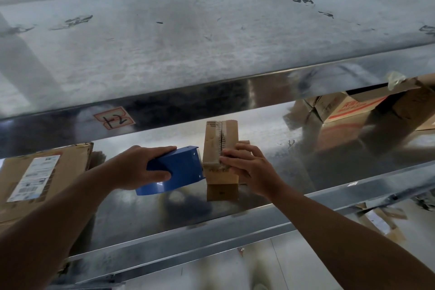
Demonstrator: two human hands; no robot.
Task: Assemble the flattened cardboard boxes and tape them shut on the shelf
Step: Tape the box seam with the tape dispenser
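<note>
A small brown cardboard box point(220, 146) stands on the shiny metal shelf point(270, 148), with tape along its top seam. My left hand point(138, 167) grips a blue tape dispenser point(179, 172), whose toothed end sits against the box's left near corner. My right hand point(249, 167) holds the box's near right side, with its fingertips on the taped top edge. A second small box is partly hidden behind my right hand.
A larger cardboard box point(40, 179) with a white shipping label stands at the left of the same shelf. More cartons point(348, 108) sit at the back right. The upper shelf's front lip point(164, 103) with a "12" sticker overhangs the work space.
</note>
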